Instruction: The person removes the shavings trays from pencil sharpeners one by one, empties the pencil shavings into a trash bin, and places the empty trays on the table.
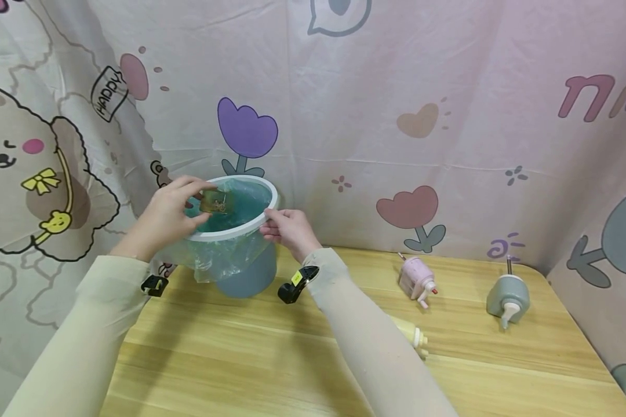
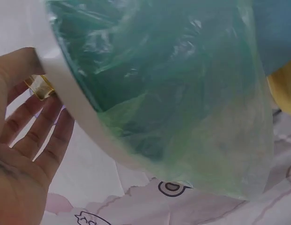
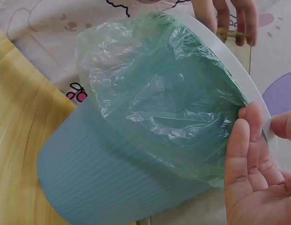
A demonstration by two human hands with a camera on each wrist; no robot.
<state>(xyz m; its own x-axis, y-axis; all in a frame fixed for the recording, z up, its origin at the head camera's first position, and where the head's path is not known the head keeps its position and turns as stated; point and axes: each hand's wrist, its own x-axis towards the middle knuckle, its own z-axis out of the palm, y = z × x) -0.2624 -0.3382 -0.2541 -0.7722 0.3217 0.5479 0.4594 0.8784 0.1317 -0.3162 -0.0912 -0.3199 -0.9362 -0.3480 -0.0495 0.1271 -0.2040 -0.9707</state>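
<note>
A blue ribbed trash bin (image 1: 246, 277) with a white rim (image 1: 233, 234) stands on the table. A thin greenish plastic bag (image 3: 150, 93) lines it and drapes over the rim. Over the bin's mouth, my left hand (image 1: 168, 213) holds a small see-through yellowish box (image 1: 217, 201) between thumb and fingers; small bits show in it. In the left wrist view the rim hides most of that box (image 2: 41, 87). My right hand (image 1: 292, 233) pinches the bin's rim and the bag at the right side, thumb on one side and fingers on the other.
To the right on the wooden table (image 1: 250, 359) are a pink hand-crank pencil sharpener (image 1: 416, 277) and a grey one (image 1: 508, 298), each with a stick-like piece protruding. A pale yellow object (image 1: 409, 331) is partly behind my right forearm. A printed curtain (image 1: 344, 116) hangs behind.
</note>
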